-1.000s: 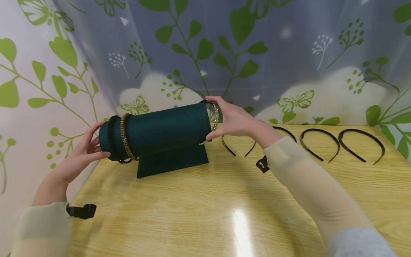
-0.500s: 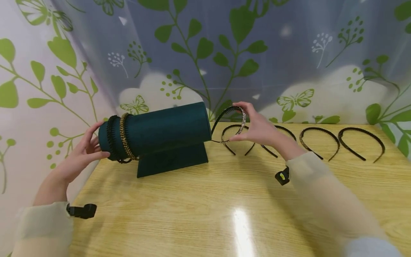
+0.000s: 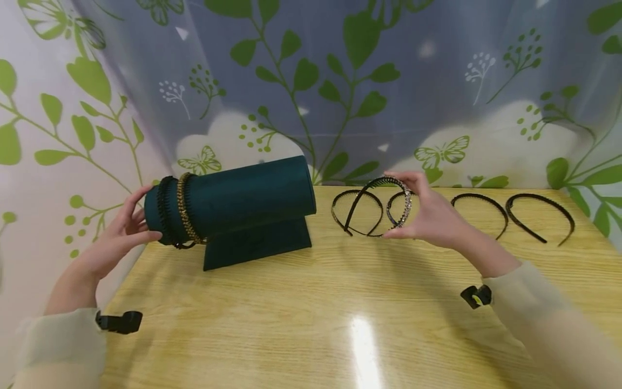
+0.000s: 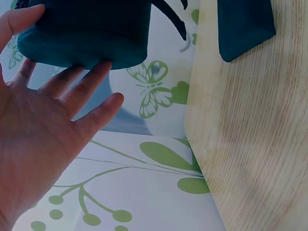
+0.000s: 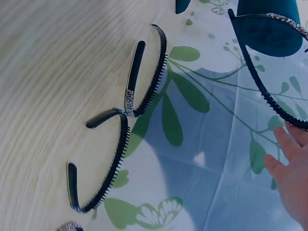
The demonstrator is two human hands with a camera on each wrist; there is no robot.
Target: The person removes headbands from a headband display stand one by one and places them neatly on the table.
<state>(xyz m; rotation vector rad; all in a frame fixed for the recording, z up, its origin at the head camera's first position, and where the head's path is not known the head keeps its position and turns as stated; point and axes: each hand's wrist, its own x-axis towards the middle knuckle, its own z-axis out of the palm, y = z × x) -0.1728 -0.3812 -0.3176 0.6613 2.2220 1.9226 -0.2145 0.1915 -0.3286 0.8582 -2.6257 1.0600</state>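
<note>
A dark teal roll-shaped headband stand [image 3: 252, 189] rests on its flat foot at the left of the table. My left hand [image 3: 114, 232] holds the stand's left end between thumb and fingers. Near that end, a black headband [image 3: 166, 210] and a gold braided headband [image 3: 183, 208] sit around the roll. To the right of the stand, my right hand [image 3: 437, 219] grips a toothed headband [image 3: 407, 205] with silver sparkling trim, raised over the table. In the right wrist view, the arm of this headband [image 5: 251, 65] reaches across in front of the roll.
Several headbands lie in a row along the table's back, including one black headband [image 3: 539, 233] at the far right. Behind the wooden table [image 3: 291, 313] hangs a leaf-patterned curtain [image 3: 340, 124]. A similar patterned surface [image 3: 44, 178] closes off the left side.
The silver-trimmed headband has come off the right end of the roll and moved right and slightly down in my right hand. My left hand stays at the stand's left end.
</note>
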